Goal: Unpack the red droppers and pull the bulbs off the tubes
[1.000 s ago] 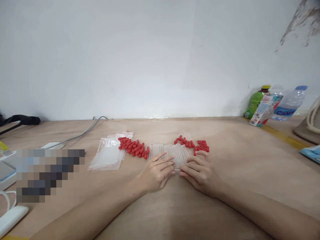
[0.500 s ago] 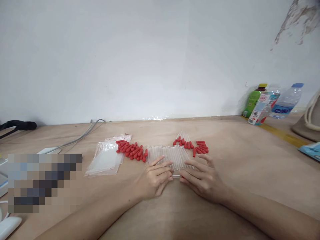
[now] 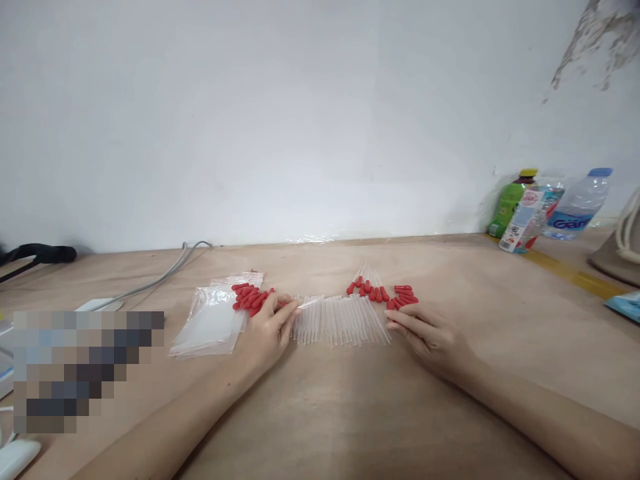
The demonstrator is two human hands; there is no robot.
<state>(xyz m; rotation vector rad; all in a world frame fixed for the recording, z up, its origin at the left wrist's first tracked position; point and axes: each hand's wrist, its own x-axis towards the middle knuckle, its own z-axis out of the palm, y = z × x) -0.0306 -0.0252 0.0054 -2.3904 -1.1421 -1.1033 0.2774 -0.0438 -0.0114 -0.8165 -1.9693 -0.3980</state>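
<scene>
A row of clear glass tubes (image 3: 343,320) lies side by side on the wooden table (image 3: 350,413). My left hand (image 3: 267,330) sits at the row's left end, fingers pinched on one clear tube whose tip sticks out to the right, over a pile of red rubber caps (image 3: 250,297). My right hand (image 3: 425,333) rests at the row's right end, fingers stretched out and nearly flat, holding nothing, just below a second group of red caps (image 3: 383,292). A few assembled droppers (image 3: 367,275) lie behind the row.
Clear zip bags (image 3: 213,319) lie left of the caps. Grey cables (image 3: 160,273) and white devices sit at far left. Three bottles (image 3: 540,203) stand at the back right by the wall, with a bag handle (image 3: 625,233) and a blue packet (image 3: 625,303) at the right edge.
Both hands left the middle of the tube row and moved apart to its two ends. My left hand went to the left cap pile and took up one tube.
</scene>
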